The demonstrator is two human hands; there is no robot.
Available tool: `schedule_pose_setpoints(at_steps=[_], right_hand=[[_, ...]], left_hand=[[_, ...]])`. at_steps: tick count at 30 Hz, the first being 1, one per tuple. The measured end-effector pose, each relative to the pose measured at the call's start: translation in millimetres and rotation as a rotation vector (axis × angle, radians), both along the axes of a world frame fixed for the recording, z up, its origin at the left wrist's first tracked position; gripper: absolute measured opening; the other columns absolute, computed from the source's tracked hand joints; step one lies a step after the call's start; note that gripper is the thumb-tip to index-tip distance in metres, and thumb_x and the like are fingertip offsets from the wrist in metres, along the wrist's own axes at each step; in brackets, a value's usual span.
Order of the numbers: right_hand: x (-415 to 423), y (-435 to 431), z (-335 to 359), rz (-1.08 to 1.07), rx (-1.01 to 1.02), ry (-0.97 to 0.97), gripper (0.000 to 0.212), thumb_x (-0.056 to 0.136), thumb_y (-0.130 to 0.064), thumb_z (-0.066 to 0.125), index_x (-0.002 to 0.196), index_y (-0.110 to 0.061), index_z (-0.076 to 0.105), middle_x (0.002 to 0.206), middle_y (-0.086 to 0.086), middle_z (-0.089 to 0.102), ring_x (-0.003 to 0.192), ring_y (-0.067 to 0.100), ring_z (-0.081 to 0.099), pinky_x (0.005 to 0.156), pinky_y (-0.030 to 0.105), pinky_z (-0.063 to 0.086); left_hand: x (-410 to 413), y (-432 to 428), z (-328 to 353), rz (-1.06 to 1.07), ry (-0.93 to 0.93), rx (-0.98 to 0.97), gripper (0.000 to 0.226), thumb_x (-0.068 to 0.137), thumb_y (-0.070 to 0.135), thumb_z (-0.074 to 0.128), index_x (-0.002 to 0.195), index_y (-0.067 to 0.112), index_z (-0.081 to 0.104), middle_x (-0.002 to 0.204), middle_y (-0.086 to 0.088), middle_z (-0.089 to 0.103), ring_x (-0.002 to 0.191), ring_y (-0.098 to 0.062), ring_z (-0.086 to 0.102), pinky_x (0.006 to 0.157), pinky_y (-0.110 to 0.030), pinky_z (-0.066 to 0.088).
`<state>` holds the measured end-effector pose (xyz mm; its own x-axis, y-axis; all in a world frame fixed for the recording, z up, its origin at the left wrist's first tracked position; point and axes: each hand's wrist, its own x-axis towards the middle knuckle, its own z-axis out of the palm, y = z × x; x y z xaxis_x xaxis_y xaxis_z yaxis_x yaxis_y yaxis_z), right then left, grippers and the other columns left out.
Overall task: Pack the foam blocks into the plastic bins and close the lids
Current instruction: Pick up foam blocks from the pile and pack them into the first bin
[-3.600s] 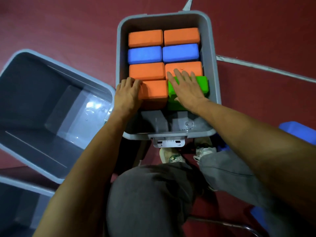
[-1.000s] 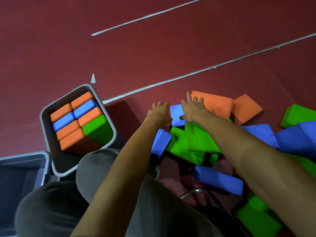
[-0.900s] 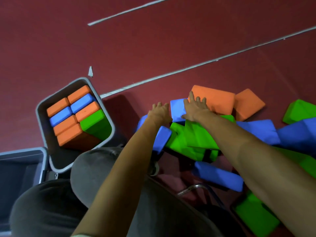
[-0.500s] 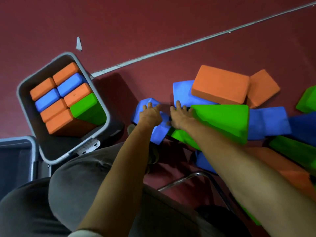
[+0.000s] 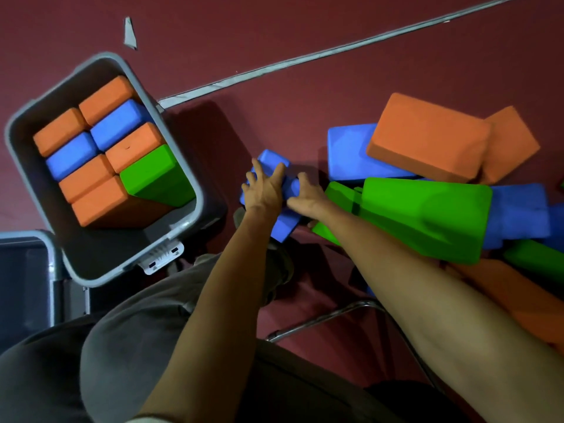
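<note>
Both hands are on one blue foam block [image 5: 282, 228] that lies tilted on the dark red floor [image 5: 305, 32], at the near left edge of a loose pile of blocks. The left hand [image 5: 264, 192] lies on top of it with the fingers splayed wide and fairly straight. The right hand [image 5: 308, 198], touching the left, has its fingers curled down over the block's right side, gripping it where it meets a large green block [image 5: 427, 215]. Behind that green one, a big orange block [image 5: 427, 138] rests on a second blue block [image 5: 348, 154], with another orange block [image 5: 509, 141] just beside it and more blue foam [image 5: 518, 215] to the right. Well to the left stands an open grey plastic bin [image 5: 131, 261], partly filled with upright orange, blue and green blocks in two rows, its near end unfilled. The corner of a second grey bin [image 5: 27, 235] touches it at the lower left. A white floor line [image 5: 305, 59] runs diagonally behind.
</note>
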<state>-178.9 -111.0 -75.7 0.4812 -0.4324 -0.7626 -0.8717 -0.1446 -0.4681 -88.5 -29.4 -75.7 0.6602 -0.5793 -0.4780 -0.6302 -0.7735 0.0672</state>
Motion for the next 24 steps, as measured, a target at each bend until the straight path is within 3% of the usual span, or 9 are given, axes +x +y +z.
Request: schedule_pose_setpoints(at_steps=[4,7,10,14,19,24], right_hand=[[12.9,6.6,3.3,-0.226,0.039,-0.004,0.08,0.074,-0.039,0.069,0.145,-0.027,0.035,0.139,0.012,0.049,0.12,0.033,0.054,0.092,0.036,0.049],[17.3,7.8,0.5,-0.387,0.037,0.016,0.092,0.056,-0.05,0.075,0.138,-0.032,0.038,0.138,0.014,0.043,0.115,0.032,0.052,0.086,0.031,0.046],[22.9,8.7,-2.6,-0.381,0.018,0.042,0.087,0.065,-0.051,0.079,0.141,-0.035,0.039,0.141,0.017,0.032,0.123,0.035,0.046,0.096,0.032,0.045],[29.4,10.8,-4.6,-0.418,-0.027,0.014,0.085,0.068,-0.06,0.078,0.14,-0.029,0.043,0.143,0.016,0.041,0.13,0.035,0.044,0.103,0.039,0.045],[31.2,14.4,-3.4,-0.436,-0.104,0.043,0.061,0.078,-0.051,0.073,0.129,-0.024,0.051,0.136,0.017,0.048,0.119,0.035,0.052,0.083,0.029,0.04],[40.6,22.3,24.3,-0.382,-0.233,0.078,0.08,0.07,-0.052,0.077,0.136,-0.024,0.04,0.136,0.019,0.037,0.118,0.041,0.052,0.091,0.037,0.047]], left_hand=[[17.3,3.4,-3.1,0.044,-0.034,0.081,0.056,0.096,0.013,0.053,0.14,0.035,0.026,0.159,-0.028,0.011,0.132,-0.048,0.035,0.096,-0.061,0.043],[22.4,14.8,-5.6,0.087,-0.084,0.102,0.062,0.094,0.009,0.055,0.139,0.035,0.021,0.156,-0.026,0.016,0.127,-0.047,0.041,0.087,-0.06,0.049],[22.8,22.0,-7.0,0.071,-0.125,0.082,0.061,0.094,0.005,0.049,0.142,0.033,0.024,0.153,-0.026,0.021,0.122,-0.044,0.045,0.086,-0.057,0.051],[23.0,26.9,-6.6,0.023,-0.143,0.071,0.062,0.093,0.008,0.051,0.144,0.031,0.023,0.153,-0.028,0.022,0.121,-0.044,0.047,0.087,-0.056,0.051],[23.5,31.4,1.9,-0.038,-0.129,0.066,0.063,0.089,0.008,0.053,0.14,0.028,0.022,0.147,-0.026,0.027,0.113,-0.042,0.049,0.082,-0.053,0.054],[29.0,26.2,25.0,-0.034,-0.103,0.032,0.058,0.088,0.016,0.054,0.137,0.027,0.025,0.141,-0.025,0.032,0.108,-0.042,0.049,0.084,-0.055,0.051]])
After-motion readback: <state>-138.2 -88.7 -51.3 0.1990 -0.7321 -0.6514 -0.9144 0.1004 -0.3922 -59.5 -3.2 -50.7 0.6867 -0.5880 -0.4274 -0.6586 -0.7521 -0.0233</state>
